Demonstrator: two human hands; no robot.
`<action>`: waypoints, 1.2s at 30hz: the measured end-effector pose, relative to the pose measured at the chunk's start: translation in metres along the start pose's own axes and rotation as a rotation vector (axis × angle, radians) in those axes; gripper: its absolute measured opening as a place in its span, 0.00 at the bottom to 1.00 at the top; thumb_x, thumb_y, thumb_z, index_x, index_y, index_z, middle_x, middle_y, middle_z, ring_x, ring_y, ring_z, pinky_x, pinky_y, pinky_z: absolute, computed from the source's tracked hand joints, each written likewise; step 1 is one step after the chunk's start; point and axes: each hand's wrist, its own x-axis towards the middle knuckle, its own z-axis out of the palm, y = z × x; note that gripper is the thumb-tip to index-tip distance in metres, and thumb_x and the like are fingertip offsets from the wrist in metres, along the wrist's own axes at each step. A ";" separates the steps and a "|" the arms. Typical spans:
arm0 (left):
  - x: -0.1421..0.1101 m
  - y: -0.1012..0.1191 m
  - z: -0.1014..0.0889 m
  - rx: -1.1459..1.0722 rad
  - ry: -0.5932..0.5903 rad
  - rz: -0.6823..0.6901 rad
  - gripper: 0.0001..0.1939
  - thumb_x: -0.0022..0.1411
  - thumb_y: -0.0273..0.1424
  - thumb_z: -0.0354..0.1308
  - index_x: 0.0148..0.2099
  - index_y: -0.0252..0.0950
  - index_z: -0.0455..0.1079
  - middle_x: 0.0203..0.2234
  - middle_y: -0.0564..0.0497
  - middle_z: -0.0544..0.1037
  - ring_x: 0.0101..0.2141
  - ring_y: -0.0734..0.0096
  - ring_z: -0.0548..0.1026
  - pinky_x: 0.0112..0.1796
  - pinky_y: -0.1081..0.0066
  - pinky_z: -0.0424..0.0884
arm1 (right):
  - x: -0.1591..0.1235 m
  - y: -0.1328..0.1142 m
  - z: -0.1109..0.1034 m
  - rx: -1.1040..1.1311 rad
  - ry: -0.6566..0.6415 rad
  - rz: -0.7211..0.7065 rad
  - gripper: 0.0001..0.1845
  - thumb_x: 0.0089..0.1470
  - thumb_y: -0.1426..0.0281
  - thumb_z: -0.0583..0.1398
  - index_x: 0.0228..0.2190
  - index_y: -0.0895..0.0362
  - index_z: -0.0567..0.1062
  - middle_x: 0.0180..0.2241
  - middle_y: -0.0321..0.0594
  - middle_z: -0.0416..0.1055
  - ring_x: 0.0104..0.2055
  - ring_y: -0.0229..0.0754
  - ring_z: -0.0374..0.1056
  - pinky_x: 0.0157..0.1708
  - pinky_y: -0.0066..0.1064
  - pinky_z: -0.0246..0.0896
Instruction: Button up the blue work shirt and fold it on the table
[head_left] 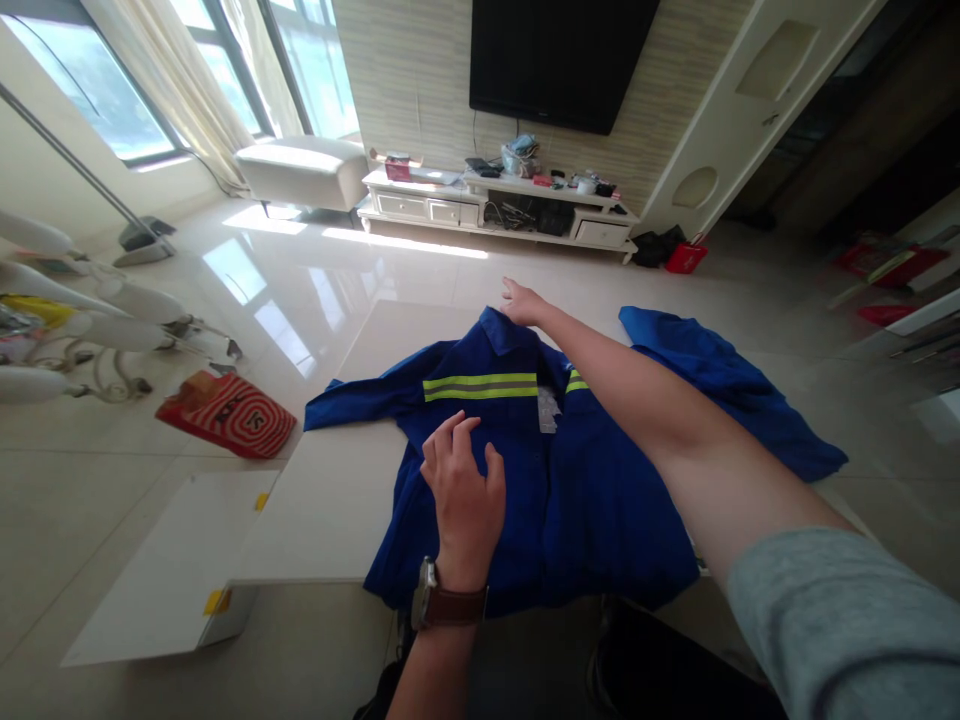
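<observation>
A blue work jacket [487, 480] with yellow-green and grey reflective stripes lies spread over a white table [330, 490]. One sleeve reaches out to the left. Over the jacket's front, below the stripe, is my left hand [463, 490], open with its fingers apart and bent; a watch with a brown strap is on its wrist. My right arm stretches across the jacket, and my right hand [523, 303] is at the far side by the collar [506, 333]. Its fingers look extended and apart, at the collar's edge. My right forearm hides part of the jacket's other side.
More blue cloth [727, 390] lies to the right. A red patterned bag [229, 412] stands on the floor at left, near a white panel [172, 560] with yellow corners. Beyond are a white TV cabinet [405, 205], a television [559, 60] and a cream ottoman [304, 170].
</observation>
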 end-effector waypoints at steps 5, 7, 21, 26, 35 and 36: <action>-0.001 -0.002 0.003 0.028 -0.184 -0.027 0.12 0.66 0.26 0.56 0.51 0.40 0.71 0.54 0.42 0.73 0.56 0.48 0.69 0.54 0.48 0.69 | -0.064 0.029 0.008 0.112 0.040 -0.067 0.30 0.56 0.77 0.59 0.60 0.63 0.69 0.57 0.55 0.73 0.54 0.47 0.72 0.54 0.37 0.67; -0.001 -0.002 0.003 0.020 -0.259 -0.022 0.10 0.67 0.26 0.55 0.50 0.39 0.71 0.50 0.43 0.75 0.53 0.50 0.70 0.52 0.50 0.70 | -0.131 0.055 0.014 0.115 0.009 -0.074 0.16 0.57 0.74 0.59 0.47 0.60 0.77 0.48 0.47 0.78 0.48 0.45 0.74 0.52 0.36 0.67; -0.057 -0.011 0.038 0.304 -0.911 0.071 0.15 0.70 0.30 0.54 0.56 0.36 0.72 0.59 0.40 0.76 0.60 0.53 0.72 0.56 0.60 0.70 | -0.371 0.118 0.067 0.022 -0.264 0.231 0.26 0.61 0.66 0.58 0.60 0.57 0.71 0.62 0.51 0.69 0.64 0.49 0.65 0.62 0.41 0.61; -0.075 -0.025 0.060 0.502 -1.037 0.079 0.27 0.69 0.30 0.56 0.68 0.32 0.65 0.71 0.38 0.61 0.70 0.52 0.59 0.62 0.58 0.67 | -0.368 0.106 0.066 -0.099 -0.460 0.216 0.37 0.62 0.68 0.57 0.70 0.54 0.59 0.71 0.49 0.56 0.71 0.51 0.57 0.67 0.46 0.57; -0.077 0.000 0.060 0.712 -1.056 0.014 0.18 0.71 0.38 0.53 0.48 0.30 0.78 0.43 0.32 0.83 0.47 0.43 0.81 0.45 0.55 0.75 | -0.371 0.086 0.057 -0.321 -0.568 0.258 0.23 0.63 0.66 0.54 0.56 0.64 0.72 0.46 0.59 0.79 0.51 0.61 0.76 0.49 0.47 0.68; -0.078 0.003 0.061 0.712 -1.039 0.018 0.18 0.71 0.38 0.53 0.46 0.30 0.78 0.41 0.33 0.83 0.46 0.43 0.81 0.44 0.56 0.74 | -0.372 0.085 0.056 -0.316 -0.578 0.253 0.23 0.63 0.66 0.55 0.55 0.63 0.72 0.47 0.59 0.79 0.52 0.61 0.76 0.50 0.47 0.68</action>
